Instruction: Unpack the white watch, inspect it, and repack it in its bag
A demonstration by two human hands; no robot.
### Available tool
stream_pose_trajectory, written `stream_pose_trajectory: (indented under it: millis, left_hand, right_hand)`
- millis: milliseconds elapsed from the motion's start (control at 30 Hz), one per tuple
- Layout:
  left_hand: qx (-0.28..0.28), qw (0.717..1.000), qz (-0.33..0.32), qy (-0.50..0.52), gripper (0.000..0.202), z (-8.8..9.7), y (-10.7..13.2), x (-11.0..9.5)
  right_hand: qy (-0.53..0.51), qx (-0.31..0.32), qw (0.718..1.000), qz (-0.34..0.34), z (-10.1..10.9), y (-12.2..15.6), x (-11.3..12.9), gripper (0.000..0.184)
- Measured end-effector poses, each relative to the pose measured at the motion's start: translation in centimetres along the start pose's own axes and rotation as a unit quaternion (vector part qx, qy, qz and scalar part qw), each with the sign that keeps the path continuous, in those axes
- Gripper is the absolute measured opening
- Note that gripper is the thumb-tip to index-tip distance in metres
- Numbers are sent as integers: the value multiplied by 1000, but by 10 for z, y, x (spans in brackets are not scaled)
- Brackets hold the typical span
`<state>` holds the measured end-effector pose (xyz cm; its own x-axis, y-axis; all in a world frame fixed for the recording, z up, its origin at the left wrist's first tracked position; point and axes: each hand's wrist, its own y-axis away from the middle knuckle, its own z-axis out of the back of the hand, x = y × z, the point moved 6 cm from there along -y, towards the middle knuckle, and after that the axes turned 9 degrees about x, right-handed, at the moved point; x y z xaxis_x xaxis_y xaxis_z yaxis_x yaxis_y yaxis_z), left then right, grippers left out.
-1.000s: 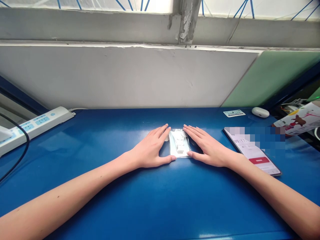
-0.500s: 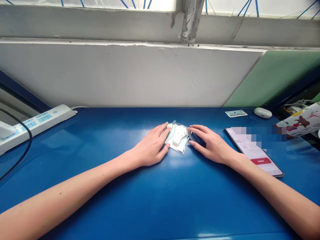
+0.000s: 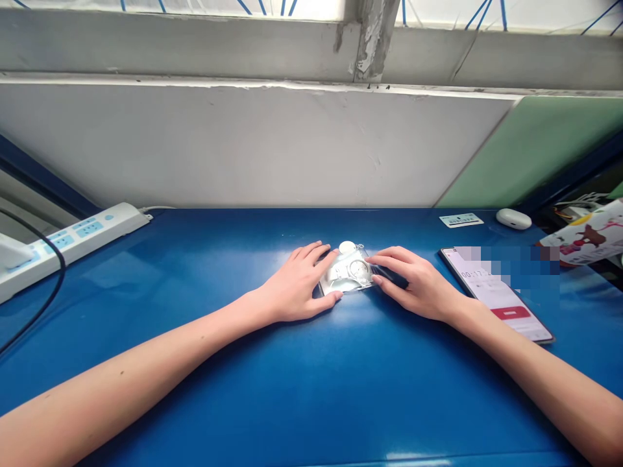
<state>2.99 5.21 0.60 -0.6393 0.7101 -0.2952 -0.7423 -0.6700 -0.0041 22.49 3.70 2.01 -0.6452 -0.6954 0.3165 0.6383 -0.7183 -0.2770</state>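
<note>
A small clear plastic bag [image 3: 335,286] lies on the blue table in front of me. Inside it is a white object with a round ring-like part, whose kind I cannot make out. A white disc [image 3: 347,247] shows at the bag's far edge beside a small metal-looking piece. My left hand [image 3: 304,282] rests at the bag's left side, fingers stretched and spread, with the thumb near the front edge. My right hand [image 3: 409,279] is at the right side, its fingertips touching the bag's edge and the thumb apart from them.
A phone [image 3: 516,312] lies by my right forearm, its screen partly pixelated. Behind it are a small card [image 3: 461,220] and a white earbud case [image 3: 514,219]. A printed package [image 3: 594,233] leans at far right. On the left are a power strip [image 3: 107,224] and a black cable [image 3: 61,272].
The bag has turned, and the white object inside lies at a different angle. The white disc now shows at the far edge. My left fingers have spread a little; the right hand has barely shifted.
</note>
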Motion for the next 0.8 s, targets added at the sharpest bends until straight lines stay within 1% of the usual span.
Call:
stream_pose_trajectory:
  millis: [100, 200, 267, 333, 400, 567, 700, 800]
  left_hand:
    - [11, 1000, -5, -4, 73, 0, 0, -1]
    - [22, 1000, -4, -16, 74, -1, 0, -1]
    - [20, 1000, -3, -21, 73, -1, 0, -1]
    - [13, 1000, -1, -23, 72, -1, 0, -1]
    - [5, 1000, 6, -24, 72, -1, 0, 0]
    - [-7, 999, 23, -30, 72, -1, 0, 1]
    - [-8, 999, 26, -36, 72, -1, 0, 1]
    - [-8, 999, 26, -38, 72, -1, 0, 1]
  right_hand:
    - [13, 31, 999, -10, -2, 1, -3, 46]
    - [19, 101, 994, -23, -9, 2, -7, 65]
    - [17, 145, 989, -37, -13, 3, -10, 71]
    - [12, 171, 984, -52, -15, 3, -13, 72]
    - [9, 178, 982, -65, -14, 3, -15, 73]
    - [8, 169, 982, -88, -12, 3, -17, 73]
    - [8, 153, 985, -77, -10, 4, -15, 72]
    - [9, 150, 987, -58, -10, 3, -13, 68]
